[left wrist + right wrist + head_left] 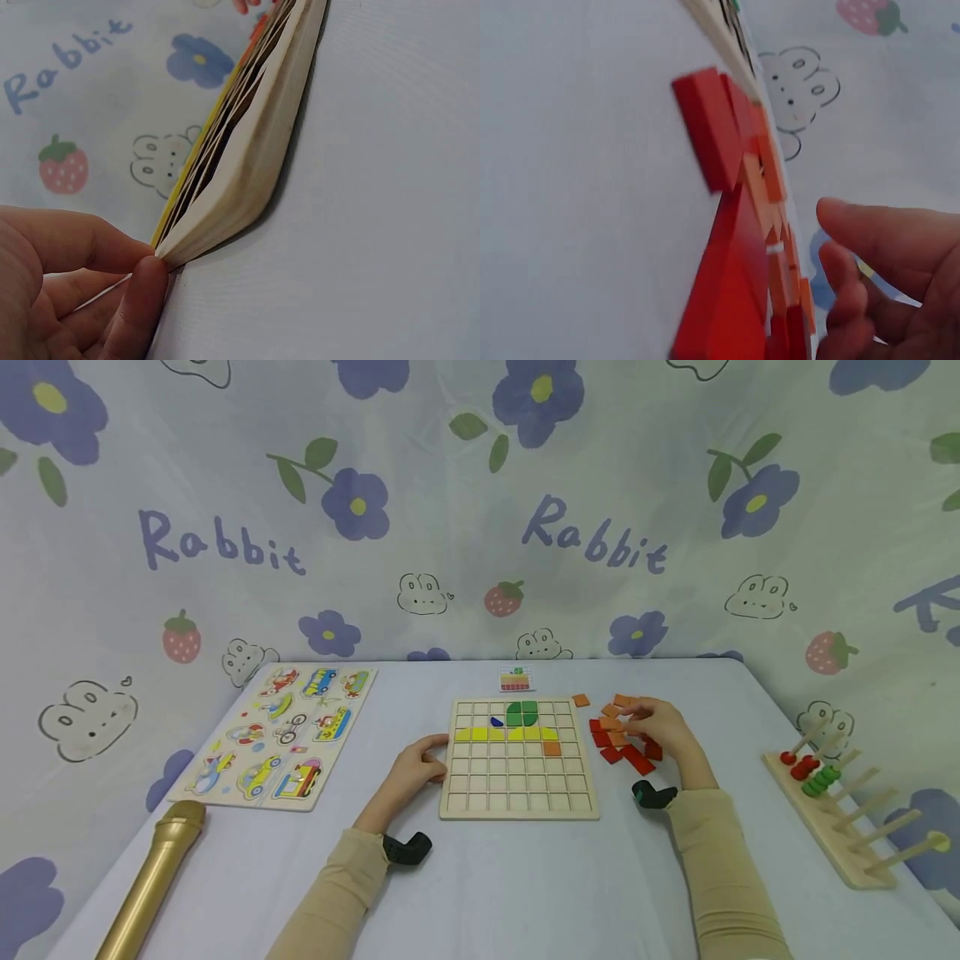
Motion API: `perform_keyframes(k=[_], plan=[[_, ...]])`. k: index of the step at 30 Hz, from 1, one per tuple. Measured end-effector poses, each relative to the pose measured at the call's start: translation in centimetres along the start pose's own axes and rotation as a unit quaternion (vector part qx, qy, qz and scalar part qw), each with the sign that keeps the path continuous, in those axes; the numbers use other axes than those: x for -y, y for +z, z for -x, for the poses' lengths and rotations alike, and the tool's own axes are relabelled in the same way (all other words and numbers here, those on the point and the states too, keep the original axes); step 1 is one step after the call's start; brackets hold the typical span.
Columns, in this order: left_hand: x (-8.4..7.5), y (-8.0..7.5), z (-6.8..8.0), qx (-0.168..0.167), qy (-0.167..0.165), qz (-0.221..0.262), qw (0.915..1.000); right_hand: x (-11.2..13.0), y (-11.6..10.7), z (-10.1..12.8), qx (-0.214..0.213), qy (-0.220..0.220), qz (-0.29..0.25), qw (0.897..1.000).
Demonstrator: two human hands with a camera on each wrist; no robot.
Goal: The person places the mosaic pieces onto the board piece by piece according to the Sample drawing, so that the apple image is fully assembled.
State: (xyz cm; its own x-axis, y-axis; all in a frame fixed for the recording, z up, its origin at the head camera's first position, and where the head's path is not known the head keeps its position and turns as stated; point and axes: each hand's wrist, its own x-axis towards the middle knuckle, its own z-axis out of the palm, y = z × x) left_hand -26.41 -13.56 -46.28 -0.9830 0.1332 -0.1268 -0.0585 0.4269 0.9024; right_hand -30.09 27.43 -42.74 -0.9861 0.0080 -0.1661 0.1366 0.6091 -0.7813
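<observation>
A wooden grid board [480, 782] lies flat on the table. On it are green curved pieces [522, 713], a small blue piece [497, 722], a row of yellow pieces [487, 735] and one orange square tile [552, 748]. My left hand [410, 774] touches the board's left edge with thumb and index finger, which are spaced apart along it. To the right of the board, my right hand [663, 727] hovers at a loose pile of orange tiles [611, 724] and red tiles [638, 760]. In the right wrist view its thumb and fingers are apart with nothing between them.
A pattern card [517, 678] lies behind the board. Farther left is a vehicle puzzle board [264, 774], with a gold microphone [155, 868] in front of it. A wooden peg stand with beads [840, 818] is at the right edge. A printed curtain [450, 527] hangs behind.
</observation>
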Motion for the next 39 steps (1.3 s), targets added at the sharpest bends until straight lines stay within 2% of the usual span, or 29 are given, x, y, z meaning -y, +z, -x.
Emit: perform_keyframes(k=[6,11,16,21,25,27,29,31,35,37,39], plan=[[0.1,0.0,-0.1,-0.001,-0.001,0.001,1.0000,-1.0,-0.8,0.1,-0.005,0.009,0.084,0.996],[0.1,0.1,-0.1,-0.004,-0.004,-0.002,1.0000,-1.3,-1.0,0.0,-0.004,-0.010,0.109,0.994],[0.0,0.1,-0.1,-0.005,-0.004,-0.004,1.0000,-1.4,-0.7,-0.2,-0.016,-0.007,0.101,0.995],[0.0,0.1,-0.1,-0.006,-0.003,-0.005,1.0000,-1.3,-0.1,-0.4,-0.019,-0.004,0.069,0.997],[0.0,0.1,-0.1,-0.006,-0.004,-0.005,1.0000,-0.9,0.1,-0.3,-0.021,-0.018,0.052,0.998],[-0.1,0.1,0.0,-0.005,-0.005,-0.005,1.0000,-0.6,0.1,-0.3,-0.016,-0.022,0.026,0.999],[-0.1,0.1,0.0,-0.005,-0.004,-0.005,1.0000,0.1,0.3,-0.1,0.002,-0.019,-0.014,1.000],[-0.1,0.1,0.0,-0.005,-0.004,-0.006,1.0000,0.9,0.6,0.0,0.042,-0.018,-0.070,0.997],[-0.1,0.1,0.0,-0.005,-0.004,-0.006,1.0000,2.4,2.0,0.2,0.136,-0.015,-0.162,0.977],[-0.2,0.1,0.0,-0.005,-0.006,-0.005,1.0000,3.1,3.0,0.3,0.176,-0.016,-0.177,0.968],[-0.2,0.1,0.0,-0.005,-0.006,-0.005,1.0000,3.6,4.1,0.3,0.197,-0.008,-0.166,0.966]])
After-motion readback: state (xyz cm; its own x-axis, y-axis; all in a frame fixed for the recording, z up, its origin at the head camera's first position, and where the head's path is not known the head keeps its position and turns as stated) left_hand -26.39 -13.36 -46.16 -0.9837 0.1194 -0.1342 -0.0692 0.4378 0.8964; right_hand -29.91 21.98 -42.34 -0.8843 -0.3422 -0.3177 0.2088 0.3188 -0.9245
